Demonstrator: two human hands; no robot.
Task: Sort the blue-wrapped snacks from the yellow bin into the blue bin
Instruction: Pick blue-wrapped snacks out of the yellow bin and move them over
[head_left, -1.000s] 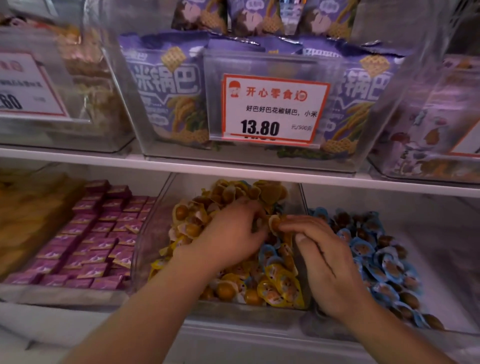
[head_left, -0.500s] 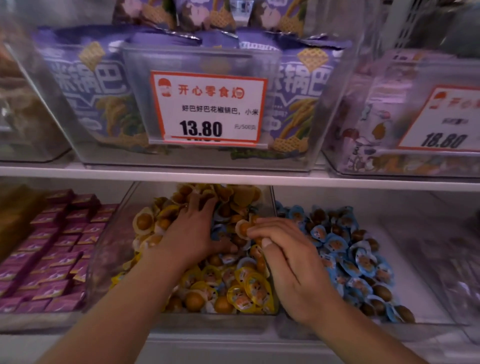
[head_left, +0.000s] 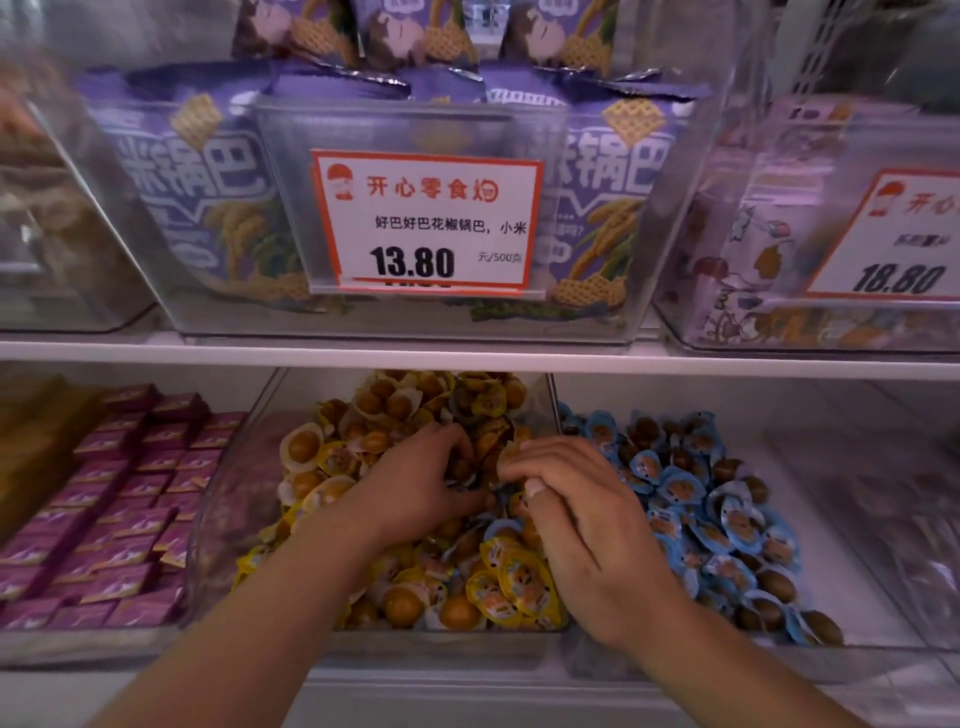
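The clear yellow bin (head_left: 244, 467) in the middle of the lower shelf holds a heap of yellow-wrapped snacks (head_left: 514, 577). A blue-wrapped snack (head_left: 500, 527) shows in that heap between my hands. To its right the blue bin (head_left: 836, 551) holds several blue-wrapped snacks (head_left: 727, 519). My left hand (head_left: 415, 483) is in the yellow heap with its fingers curled down into the wrappers; whether it grips any is hidden. My right hand (head_left: 587, 519) lies over the right side of the heap, its fingertips pinched on a pale wrapped snack (head_left: 511, 451).
Purple boxes (head_left: 130, 499) fill the bin to the left. A white shelf edge (head_left: 467, 358) runs just above the bins. Above it stands a clear bin of purple bags with a 13.80 price tag (head_left: 426, 223), and another bin with an 18.80 tag (head_left: 893, 244) at right.
My left hand's fingers have curled in from a flatter reach toward the back of the heap. My right hand keeps its pinch beside it. The view has shifted slightly.
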